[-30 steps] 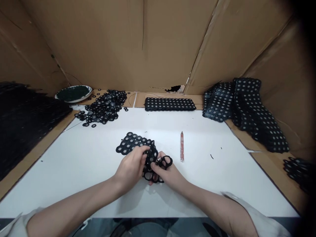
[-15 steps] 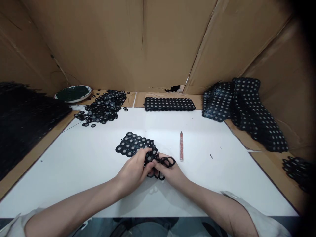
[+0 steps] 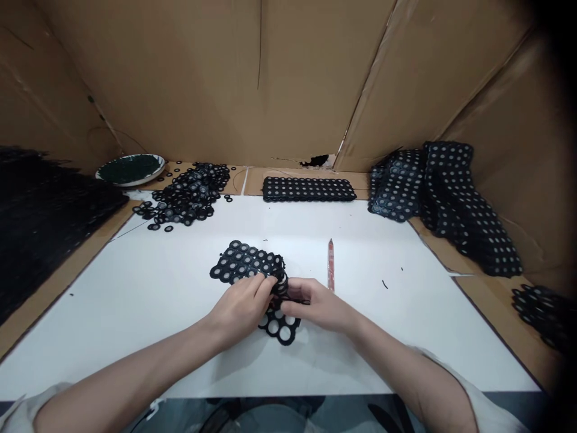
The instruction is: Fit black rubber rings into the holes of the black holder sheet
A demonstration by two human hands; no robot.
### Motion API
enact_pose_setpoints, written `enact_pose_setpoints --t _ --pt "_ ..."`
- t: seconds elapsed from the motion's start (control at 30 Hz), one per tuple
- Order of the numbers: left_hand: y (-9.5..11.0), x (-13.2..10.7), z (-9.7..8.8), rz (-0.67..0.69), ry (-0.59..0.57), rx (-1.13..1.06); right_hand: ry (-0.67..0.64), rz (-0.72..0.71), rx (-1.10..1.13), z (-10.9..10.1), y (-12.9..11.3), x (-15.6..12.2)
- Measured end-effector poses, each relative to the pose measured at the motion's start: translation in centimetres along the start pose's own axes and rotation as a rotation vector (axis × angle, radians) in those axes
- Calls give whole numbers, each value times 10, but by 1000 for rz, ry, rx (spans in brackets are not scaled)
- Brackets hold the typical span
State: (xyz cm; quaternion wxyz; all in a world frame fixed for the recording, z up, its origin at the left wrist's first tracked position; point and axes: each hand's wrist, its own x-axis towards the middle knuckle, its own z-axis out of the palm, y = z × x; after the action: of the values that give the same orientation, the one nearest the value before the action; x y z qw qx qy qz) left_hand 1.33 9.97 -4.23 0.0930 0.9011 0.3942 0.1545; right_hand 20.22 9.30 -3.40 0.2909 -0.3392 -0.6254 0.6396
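A flexible black mesh of joined rings (image 3: 246,260) lies across the white table, its far part showing pale discs in the rings. Its near part has larger, open rings and hangs down below my hands. My left hand (image 3: 243,304) is closed on the mesh at the bunched middle, fingers curled over it. At the mesh's right edge is my right hand (image 3: 318,304), thumb and fingers apart around a dark bit of it; whether they touch it is hard to see. Just beyond the right hand lies a red pencil-like tool (image 3: 331,261) with a dark tip, in clear wrapping.
Loose black rings (image 3: 189,195) are heaped at the back left, near a white dish (image 3: 130,169) of dark green material. A stacked ring mat (image 3: 309,189) lies at the back. More ring mesh (image 3: 451,198) drapes at the right. A black pile (image 3: 49,216) stands at the left. Cardboard walls surround the table.
My right hand has loosened its pinch and drawn slightly right, its thumb and fingers now apart. The near part of the mesh has unfolded downward, showing open rings. My left hand keeps its hold.
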Motion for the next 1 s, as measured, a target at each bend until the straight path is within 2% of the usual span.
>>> enact_pose_setpoints --t 0.07,0.1,0.17,0.23,0.27,0.3,0.47,0.6,0.73,0.8,0.83,0.93,0.97,1.0 --pt "-1 2 -7 -99 -61 -220 101 48 -59 8 1 0" --pt "-2 4 -12 -169 -52 -342 134 77 -74 12 2 -1" --pt "-5 7 -23 -330 82 -493 156 136 -87 18 3 -2" --pt "-6 8 -30 -447 244 -463 156 167 -90 22 5 -3" --pt "-5 8 -31 -461 278 -405 157 164 -90 23 5 -3" --pt "-4 8 -30 -434 269 -338 160 152 -86 24 6 -3" --pt "7 2 -7 -116 41 -64 154 109 3 30 9 -2" --pt "12 0 -1 -118 -34 -168 148 69 -103 33 10 -5" --pt "14 2 -12 -202 -46 -442 155 49 -113 34 9 -7" --pt "10 4 -23 -287 37 -576 172 43 -51 33 9 -7" --pt "7 6 -29 -347 127 -622 169 43 -7 33 9 -7" --pt "-10 11 -46 -518 524 -695 153 36 43 32 9 -6" --pt "-18 13 -50 -552 618 -728 162 24 14 31 9 -6" --pt "-27 15 -52 -577 643 -766 179 10 -20 29 8 -6"
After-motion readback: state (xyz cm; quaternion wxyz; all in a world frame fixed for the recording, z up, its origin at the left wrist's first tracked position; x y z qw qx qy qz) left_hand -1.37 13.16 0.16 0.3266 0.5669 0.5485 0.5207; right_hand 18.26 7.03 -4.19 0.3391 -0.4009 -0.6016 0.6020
